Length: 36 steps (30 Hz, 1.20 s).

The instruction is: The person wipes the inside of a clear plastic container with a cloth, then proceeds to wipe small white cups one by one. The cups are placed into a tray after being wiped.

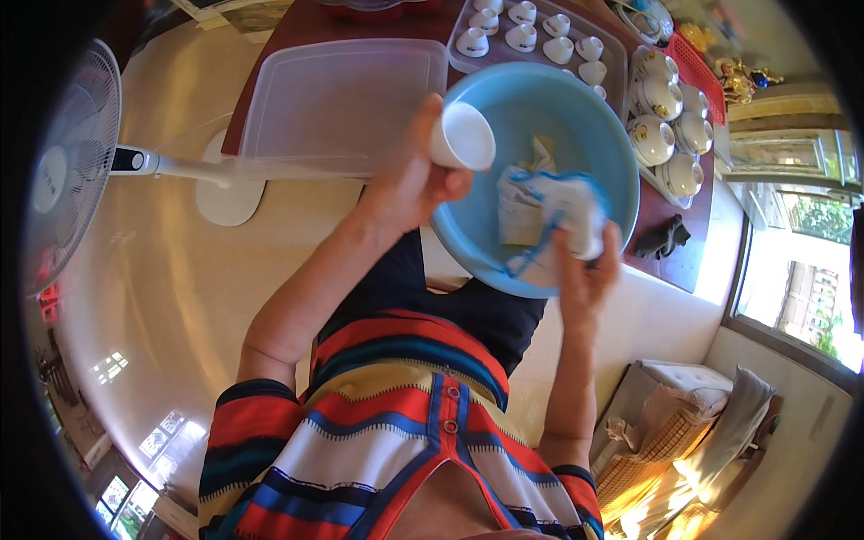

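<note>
My left hand (412,175) grips a small white cup (463,137), its mouth turned towards me, over the left rim of a blue plastic basin (614,142). In my right hand (587,263) is a white cloth with a blue edge (574,196), bunched up and blurred, at the basin's lower right. Whether something is wrapped inside the cloth I cannot tell. Another piece of pale cloth (518,219) lies in the basin, partly behind the held one.
Left of the basin lies a translucent plastic lid or tray (337,101). Behind it, a tray (459,61) bears several upturned white cups (521,38). Stacked bowls (651,140), a red basket (702,74) and a dark cloth (663,237) are at the right. A fan (61,169) stands far left.
</note>
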Tool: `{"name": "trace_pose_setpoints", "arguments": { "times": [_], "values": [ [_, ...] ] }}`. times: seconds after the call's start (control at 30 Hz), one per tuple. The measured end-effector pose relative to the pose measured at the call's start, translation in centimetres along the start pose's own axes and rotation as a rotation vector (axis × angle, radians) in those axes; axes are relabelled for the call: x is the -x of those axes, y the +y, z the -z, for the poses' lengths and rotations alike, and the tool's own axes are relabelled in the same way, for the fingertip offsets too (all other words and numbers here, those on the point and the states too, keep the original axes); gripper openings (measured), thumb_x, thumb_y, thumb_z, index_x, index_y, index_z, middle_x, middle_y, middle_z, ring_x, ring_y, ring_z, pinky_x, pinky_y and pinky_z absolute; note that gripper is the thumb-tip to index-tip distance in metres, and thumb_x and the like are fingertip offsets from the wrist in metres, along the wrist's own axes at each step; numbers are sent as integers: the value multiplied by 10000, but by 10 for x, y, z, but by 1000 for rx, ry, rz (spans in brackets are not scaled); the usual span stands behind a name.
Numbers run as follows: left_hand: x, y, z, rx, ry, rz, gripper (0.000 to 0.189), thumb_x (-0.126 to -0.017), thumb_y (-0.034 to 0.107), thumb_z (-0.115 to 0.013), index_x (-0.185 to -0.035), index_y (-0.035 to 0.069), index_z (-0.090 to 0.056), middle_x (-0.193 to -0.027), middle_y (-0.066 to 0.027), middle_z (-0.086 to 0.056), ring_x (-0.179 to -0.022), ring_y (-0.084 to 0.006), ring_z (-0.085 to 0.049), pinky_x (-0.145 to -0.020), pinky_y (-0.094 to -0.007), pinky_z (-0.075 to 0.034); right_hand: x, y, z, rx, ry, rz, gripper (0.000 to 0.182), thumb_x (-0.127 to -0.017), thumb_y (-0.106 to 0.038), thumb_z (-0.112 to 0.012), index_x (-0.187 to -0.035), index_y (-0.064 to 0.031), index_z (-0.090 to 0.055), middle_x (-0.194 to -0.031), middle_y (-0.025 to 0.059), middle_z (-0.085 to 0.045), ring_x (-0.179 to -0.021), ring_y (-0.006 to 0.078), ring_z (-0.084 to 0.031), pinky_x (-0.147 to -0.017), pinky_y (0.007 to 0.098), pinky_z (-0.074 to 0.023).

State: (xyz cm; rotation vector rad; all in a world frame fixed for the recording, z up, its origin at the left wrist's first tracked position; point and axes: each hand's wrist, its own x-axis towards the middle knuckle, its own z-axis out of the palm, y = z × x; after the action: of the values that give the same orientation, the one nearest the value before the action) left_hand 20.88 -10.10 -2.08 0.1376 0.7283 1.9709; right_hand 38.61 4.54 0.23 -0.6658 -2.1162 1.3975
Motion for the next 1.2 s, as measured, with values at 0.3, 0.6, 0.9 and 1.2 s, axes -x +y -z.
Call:
{"name": "trace_pose_setpoints", "arguments": {
  "times": [0.3,0.6,0.9,1.2],
  "values": [
    [-27,73,66,-459,464,-254,302,-864,266,-597,-1057,46,-522,-912,-74,-575,-774,-157,-546,-613,-233,-419,-46,37,109,-576,390,-200,325,-870,-204,-591,-1144,-46,-517,-1029,89,-586,-904,208,-587,-761,349,-528],
    [-111,62,140,-1499,561,-531,420,-662,126,-736,-1058,107,-596,-925,-78,-626,-814,-176,-595,-717,-310,-481,-77,121,136,-368,482,-307,287,-859,-200,-605,-1073,-22,-538,-957,77,-582,-818,164,-588,-649,298,-521],
    [-157,53,143,-1989,456,-642,503,-616,88,-693,-1098,60,-552,-926,-118,-615,-928,-297,-543,-813,-429,-394,-92,139,135,-2,521,-216,318,-815,-279,-647,-999,-32,-569,-841,38,-576,-734,129,-532,-652,279,-456],
    [-155,55,123,-2046,581,-594,524,-645,188,-726,-1130,120,-539,-1075,-96,-558,-1029,-312,-472,-806,-455,-398,-101,173,127,489,489,-124,324,-782,-239,-647,-983,-14,-528,-871,119,-554,-826,240,-513,-749,356,-404]
  ]
}}
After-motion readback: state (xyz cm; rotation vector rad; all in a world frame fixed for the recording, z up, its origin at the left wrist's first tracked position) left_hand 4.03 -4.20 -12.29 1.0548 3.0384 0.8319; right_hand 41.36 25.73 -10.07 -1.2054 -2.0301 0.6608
